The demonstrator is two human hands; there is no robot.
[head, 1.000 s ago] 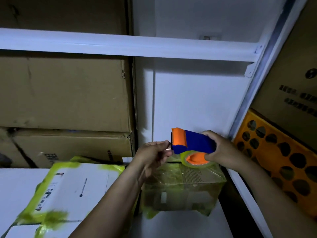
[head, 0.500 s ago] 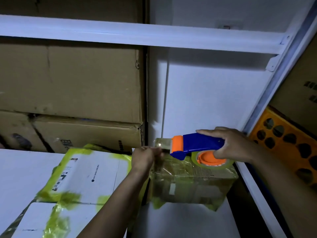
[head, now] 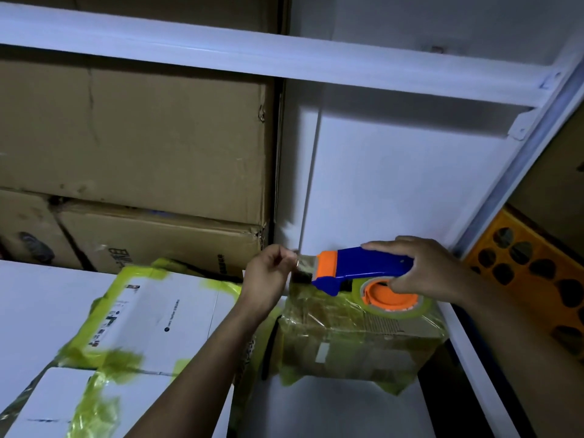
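Note:
My right hand [head: 423, 270] grips a blue and orange tape dispenser [head: 357, 270] with a roll of clear yellowish tape [head: 395, 300] on its orange hub. The dispenser hovers just over a small brown box [head: 357, 346] wrapped in that tape, which stands on the white shelf. My left hand [head: 268, 273] pinches the loose tape end [head: 305, 262] right at the dispenser's orange mouth, over the box's far left corner.
White boxes taped in yellow-green [head: 148, 314] lie to the left. Big cardboard cartons [head: 136, 147] are stacked behind them under a white shelf beam [head: 284, 61]. An orange perforated crate [head: 537, 273] sits at the right beyond the shelf post.
The dispenser has tipped from raised to nearly level over the box. My left hand has closed in on the dispenser's mouth and now pinches the tape end.

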